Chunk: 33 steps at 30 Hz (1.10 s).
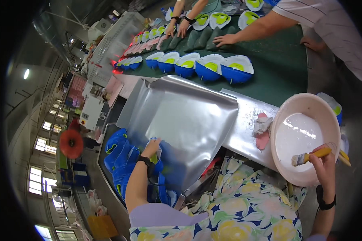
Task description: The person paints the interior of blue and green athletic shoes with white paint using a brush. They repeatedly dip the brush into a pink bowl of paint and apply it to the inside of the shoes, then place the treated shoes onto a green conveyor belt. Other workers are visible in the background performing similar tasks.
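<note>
My right hand (325, 166) grips a paintbrush (303, 159) by its yellow handle. The pale bristles hang over a pinkish plastic basin (325, 110) that holds glossy white liquid (297, 138). On the left, my left hand (151, 149) is closed on a blue shoe upper (158, 165), partly hidden by the fingers. That hand is beside a heap of blue shoe uppers (122, 164) with bright green trim, at the left edge of a bent sheet-metal tray (185, 120).
Blue uppers with white and green linings (211, 66) line a green conveyor belt (277, 60) beyond the tray. Other people's hands (225, 40) touch dark shoe lasts (205, 38) there. A crumpled rag (262, 124) lies left of the basin. Another yellow handle (344, 157) sits at its right rim.
</note>
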Each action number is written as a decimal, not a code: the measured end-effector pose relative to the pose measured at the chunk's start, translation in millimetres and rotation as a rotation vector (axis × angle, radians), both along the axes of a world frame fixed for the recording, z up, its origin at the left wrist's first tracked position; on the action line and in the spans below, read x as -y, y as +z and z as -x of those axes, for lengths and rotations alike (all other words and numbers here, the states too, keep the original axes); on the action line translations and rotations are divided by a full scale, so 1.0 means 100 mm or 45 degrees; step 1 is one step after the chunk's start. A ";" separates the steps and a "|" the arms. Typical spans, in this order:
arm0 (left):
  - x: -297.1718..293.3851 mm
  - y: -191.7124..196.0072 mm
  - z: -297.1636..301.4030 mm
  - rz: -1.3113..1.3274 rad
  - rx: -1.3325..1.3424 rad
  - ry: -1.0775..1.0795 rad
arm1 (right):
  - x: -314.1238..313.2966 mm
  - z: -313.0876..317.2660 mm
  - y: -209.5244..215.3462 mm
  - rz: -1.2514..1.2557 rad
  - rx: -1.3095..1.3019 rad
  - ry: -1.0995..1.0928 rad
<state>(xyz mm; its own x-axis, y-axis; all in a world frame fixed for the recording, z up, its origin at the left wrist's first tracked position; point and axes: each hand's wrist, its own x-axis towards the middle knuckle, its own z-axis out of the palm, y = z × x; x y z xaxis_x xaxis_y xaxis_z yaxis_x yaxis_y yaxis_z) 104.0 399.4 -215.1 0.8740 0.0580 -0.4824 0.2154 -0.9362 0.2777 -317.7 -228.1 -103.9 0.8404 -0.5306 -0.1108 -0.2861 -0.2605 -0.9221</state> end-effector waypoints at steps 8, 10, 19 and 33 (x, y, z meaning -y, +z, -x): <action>0.44 0.45 0.33 -0.483 0.231 -0.773 | -0.07 0.20 0.03 0.030 0.027 -0.075; 0.43 0.70 0.09 -0.316 0.322 -0.783 | 0.00 0.23 0.02 0.027 0.049 -0.099; 2.46 0.73 -0.02 1.504 -0.232 -0.402 | 0.23 -0.13 -0.14 -0.096 0.100 -0.016; 2.99 0.33 0.75 0.329 0.336 -1.542 | 0.24 -1.09 -0.71 0.195 -0.030 0.153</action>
<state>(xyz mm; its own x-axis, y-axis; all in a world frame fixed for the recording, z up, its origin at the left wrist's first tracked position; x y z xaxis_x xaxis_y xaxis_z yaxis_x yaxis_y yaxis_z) 28.7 100.0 -182.3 0.3725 -0.9135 -0.1635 -0.8283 -0.4067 0.3854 -208.6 -251.7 -174.6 0.8967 -0.4389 -0.0569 -0.2655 -0.4307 -0.8626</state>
